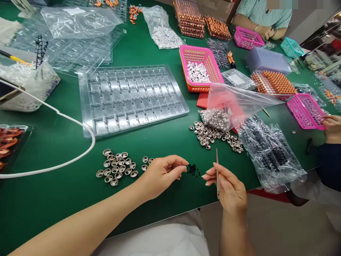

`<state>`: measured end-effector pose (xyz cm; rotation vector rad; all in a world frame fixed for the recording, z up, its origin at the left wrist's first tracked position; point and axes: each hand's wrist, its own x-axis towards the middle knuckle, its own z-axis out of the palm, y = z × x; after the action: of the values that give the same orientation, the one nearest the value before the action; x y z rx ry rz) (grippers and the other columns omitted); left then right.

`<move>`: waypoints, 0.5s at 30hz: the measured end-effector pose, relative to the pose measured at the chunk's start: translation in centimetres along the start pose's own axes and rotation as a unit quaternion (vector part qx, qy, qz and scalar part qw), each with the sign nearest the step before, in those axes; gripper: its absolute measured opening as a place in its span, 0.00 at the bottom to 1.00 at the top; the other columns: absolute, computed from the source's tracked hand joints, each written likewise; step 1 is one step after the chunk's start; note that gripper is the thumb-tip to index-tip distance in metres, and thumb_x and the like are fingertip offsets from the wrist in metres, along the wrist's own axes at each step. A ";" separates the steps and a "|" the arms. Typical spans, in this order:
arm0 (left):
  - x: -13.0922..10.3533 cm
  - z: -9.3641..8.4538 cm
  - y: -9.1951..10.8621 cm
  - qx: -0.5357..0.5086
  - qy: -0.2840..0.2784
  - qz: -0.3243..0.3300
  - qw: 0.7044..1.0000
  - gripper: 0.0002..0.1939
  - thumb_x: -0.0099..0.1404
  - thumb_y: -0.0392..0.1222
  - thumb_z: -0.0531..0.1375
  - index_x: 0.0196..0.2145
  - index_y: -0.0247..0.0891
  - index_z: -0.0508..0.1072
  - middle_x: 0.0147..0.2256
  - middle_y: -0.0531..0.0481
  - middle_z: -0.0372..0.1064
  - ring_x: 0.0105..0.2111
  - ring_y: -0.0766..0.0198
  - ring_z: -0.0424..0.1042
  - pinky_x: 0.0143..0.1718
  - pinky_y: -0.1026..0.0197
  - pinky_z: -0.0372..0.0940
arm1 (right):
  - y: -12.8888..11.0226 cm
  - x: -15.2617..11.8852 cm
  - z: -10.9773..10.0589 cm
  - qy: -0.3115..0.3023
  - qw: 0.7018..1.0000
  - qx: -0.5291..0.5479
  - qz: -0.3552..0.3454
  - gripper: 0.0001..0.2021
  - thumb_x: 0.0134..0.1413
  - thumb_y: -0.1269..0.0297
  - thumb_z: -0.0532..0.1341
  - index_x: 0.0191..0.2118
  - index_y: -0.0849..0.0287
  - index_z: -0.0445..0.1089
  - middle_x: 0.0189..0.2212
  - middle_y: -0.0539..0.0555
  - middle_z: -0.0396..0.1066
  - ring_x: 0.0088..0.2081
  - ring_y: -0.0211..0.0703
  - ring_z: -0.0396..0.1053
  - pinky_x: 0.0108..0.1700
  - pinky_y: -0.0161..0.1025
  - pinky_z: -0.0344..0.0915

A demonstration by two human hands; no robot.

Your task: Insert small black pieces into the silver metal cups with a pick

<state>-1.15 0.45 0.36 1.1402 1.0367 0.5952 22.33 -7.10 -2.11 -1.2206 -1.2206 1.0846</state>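
My left hand (166,174) is closed in a pinch beside a small heap of tiny black pieces (192,169); whatever its fingertips hold is hidden. Tweezers (217,177) stand nearly upright in my right hand (231,190), their tip pointing away from me. That hand hovers just right of the black pieces. Silver cup-shaped metal parts with dark openings (118,166) lie in a group left of my left hand, and a few more metal cups (145,159) sit right behind it. Beyond my right hand spreads a pile of similar silver parts (210,134).
A clear compartment tray (133,96) lies across the table's middle. Behind the silver pile are a plastic bag of metal parts (218,119) and a pink basket (213,65) with white pieces. A bag of black parts (271,153) overhangs the front edge. A co-worker's hand (333,128) is at right.
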 end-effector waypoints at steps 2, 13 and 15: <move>0.0 0.0 -0.2 0.002 0.001 -0.001 1.000 0.13 0.64 0.47 0.62 0.40 0.35 0.79 0.32 0.48 0.78 0.29 0.63 0.75 0.35 0.61 0.74 | -0.2 0.4 0.2 -0.021 0.998 0.050 -0.013 0.18 0.70 0.63 0.52 0.59 0.50 0.71 0.44 0.59 0.79 0.42 0.52 0.81 0.33 0.45 0.79; 0.1 -0.2 -0.7 0.007 -0.012 -0.016 1.000 0.15 0.64 0.45 0.63 0.46 0.37 0.79 0.35 0.49 0.78 0.33 0.61 0.78 0.41 0.59 0.75 | 0.1 1.0 0.7 0.053 0.995 0.015 -0.084 0.09 0.67 0.57 0.59 0.46 0.47 0.76 0.29 0.52 0.69 0.28 0.42 0.73 0.23 0.38 0.70; 0.0 -0.2 -0.6 0.013 -0.008 -0.018 1.000 0.14 0.63 0.45 0.63 0.44 0.37 0.79 0.33 0.49 0.78 0.33 0.61 0.78 0.40 0.60 0.74 | 0.1 0.7 0.6 0.048 0.995 0.006 -0.085 0.08 0.66 0.57 0.61 0.44 0.48 0.77 0.34 0.53 0.68 0.32 0.42 0.73 0.24 0.39 0.72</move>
<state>-1.38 0.34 -0.25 1.1447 1.0517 0.5434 21.79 -6.32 -2.22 -1.1253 -1.2189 0.8964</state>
